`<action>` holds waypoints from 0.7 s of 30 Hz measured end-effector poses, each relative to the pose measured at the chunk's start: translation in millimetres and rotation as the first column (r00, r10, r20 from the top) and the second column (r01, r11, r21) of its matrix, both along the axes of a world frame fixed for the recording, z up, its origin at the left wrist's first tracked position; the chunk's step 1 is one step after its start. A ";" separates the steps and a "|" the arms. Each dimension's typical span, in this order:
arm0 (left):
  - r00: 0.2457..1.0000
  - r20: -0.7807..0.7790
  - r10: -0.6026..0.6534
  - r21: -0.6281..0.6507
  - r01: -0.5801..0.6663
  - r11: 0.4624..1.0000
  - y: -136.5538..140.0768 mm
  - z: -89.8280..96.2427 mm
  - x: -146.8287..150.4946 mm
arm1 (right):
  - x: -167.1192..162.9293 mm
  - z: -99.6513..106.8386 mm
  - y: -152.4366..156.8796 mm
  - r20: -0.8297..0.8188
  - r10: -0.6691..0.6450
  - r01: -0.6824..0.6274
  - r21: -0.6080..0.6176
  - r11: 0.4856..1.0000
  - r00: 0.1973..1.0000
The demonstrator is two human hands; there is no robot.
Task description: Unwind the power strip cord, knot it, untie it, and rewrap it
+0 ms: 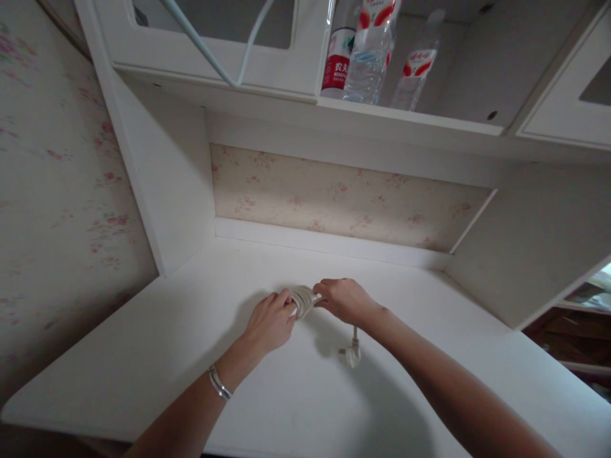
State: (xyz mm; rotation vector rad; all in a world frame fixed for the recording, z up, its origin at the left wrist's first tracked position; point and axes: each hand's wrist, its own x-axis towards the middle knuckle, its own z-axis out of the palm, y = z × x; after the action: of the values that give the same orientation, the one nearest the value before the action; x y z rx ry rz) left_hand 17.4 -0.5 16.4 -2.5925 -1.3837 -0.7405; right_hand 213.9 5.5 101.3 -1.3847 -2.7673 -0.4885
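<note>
Red label on bottle point(338, 60): "农夫". Other bottle labels unreadable.

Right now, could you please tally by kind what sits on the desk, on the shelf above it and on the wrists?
Coiled white cable with plug, held by left hand and right hand: 1
Plastic water bottles on the shelf: 3
Silver bracelet on the left wrist: 1
Total: 5

Place: we see a home room.
Evidence: white built-in desk point(191, 356), floral wallpaper point(334, 197), water bottles point(370, 57) in the far cabinet point(410, 117).
</note>
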 end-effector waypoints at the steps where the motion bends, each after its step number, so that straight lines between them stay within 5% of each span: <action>1: 0.999 -0.004 -0.036 -0.010 0.036 0.999 -1.3 0.9 0.6 | 1.8 6.6 3.3 0.019 -0.021 0.021 -0.018 1.000 1.000; 9: 0.908 0.046 -0.417 -0.124 0.419 0.899 -20.2 12.5 5.4 | 5.9 35.4 41.5 0.095 0.010 -0.016 0.070 0.997 0.995; 16: 0.730 0.341 -0.592 -0.024 0.637 0.771 -38.3 20.8 6.1 | 1.4 -20.0 65.5 0.090 0.141 -0.141 -0.002 0.990 0.986; 21: 0.612 0.554 -0.565 0.118 0.614 0.781 -31.5 19.1 3.6 | 2.4 -63.7 51.8 -0.257 0.097 -0.145 -0.176 0.974 0.962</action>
State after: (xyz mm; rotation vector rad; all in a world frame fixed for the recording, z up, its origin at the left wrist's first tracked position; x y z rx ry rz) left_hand 21.0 -32.1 35.5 -3.0615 -0.5594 -1.6954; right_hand 216.3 57.3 37.6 -1.1993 -2.7272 -0.0387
